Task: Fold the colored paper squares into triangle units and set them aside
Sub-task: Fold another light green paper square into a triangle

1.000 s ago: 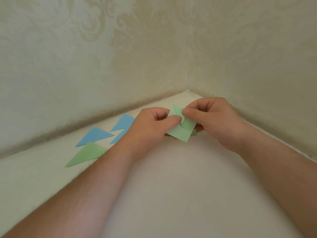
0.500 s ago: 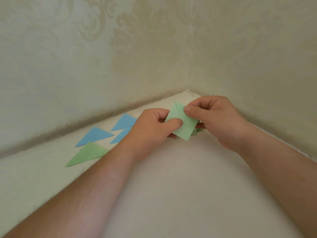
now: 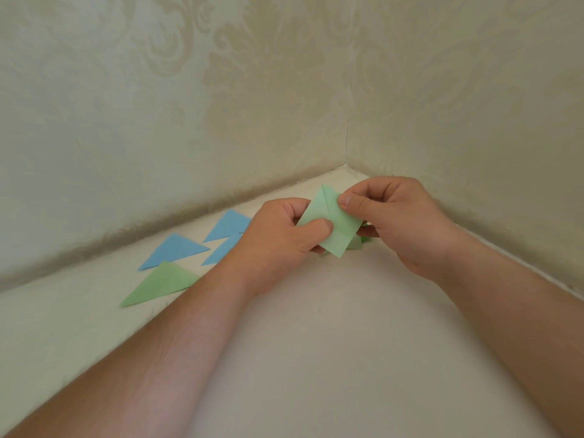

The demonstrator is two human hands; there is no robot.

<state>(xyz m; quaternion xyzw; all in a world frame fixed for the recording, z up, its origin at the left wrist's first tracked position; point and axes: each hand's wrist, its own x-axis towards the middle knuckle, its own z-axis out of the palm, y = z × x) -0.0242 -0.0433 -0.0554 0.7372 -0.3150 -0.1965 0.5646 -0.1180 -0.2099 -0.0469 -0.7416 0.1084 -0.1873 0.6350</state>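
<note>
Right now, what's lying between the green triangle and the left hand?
In the head view, bare tabletop separates the green triangle from the left hand.

i see my left hand (image 3: 278, 235) and right hand (image 3: 401, 216) pinching a partly folded green paper (image 3: 328, 222) between thumbs and fingers, raised off the pale surface (image 3: 316, 343) near the wall corner. to the left lie three blue triangles (image 3: 177, 252) and one green triangle (image 3: 158, 284), flat. more green paper (image 3: 355, 243) peeks out beneath.

held paper (image 3: 328, 224) light green | triangles: three blue (image 3: 175, 252), one green (image 3: 158, 286) | wallpaper (image 3: 221, 90) cream (damask swirls)
</note>
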